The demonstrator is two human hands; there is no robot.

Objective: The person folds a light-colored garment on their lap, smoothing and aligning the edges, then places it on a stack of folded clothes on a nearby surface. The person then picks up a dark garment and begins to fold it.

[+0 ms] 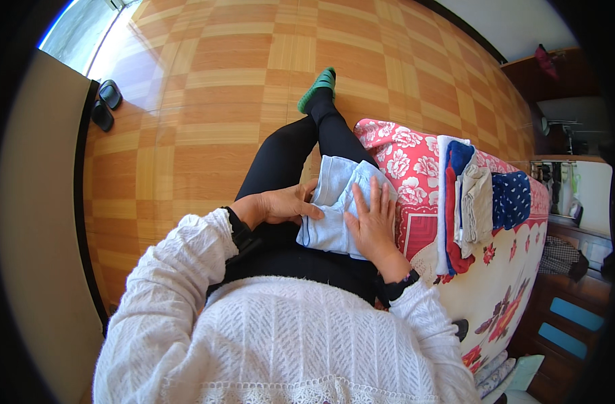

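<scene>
A light blue folded garment (332, 222) lies across my lap, over the black trousers. My left hand (287, 202) has its left edge pinched, the thumb on top and the other fingers partly hidden beneath. My right hand (375, 222) rests flat on the garment's right side, with its fingers spread. Just right of my lap, on the bed, is a stack of folded clothes. It has a white piece (442, 202), a red and blue piece (451, 227), a beige piece (476, 207) and a dark blue patterned piece (511, 199).
The bed's cover (504, 272) is pink and cream with flowers. Black slippers (107, 103) stand by the wall at left on the wood-patterned floor (227, 111). Wooden furniture (565, 313) lines the far right, with a checked cloth (560, 257) on it.
</scene>
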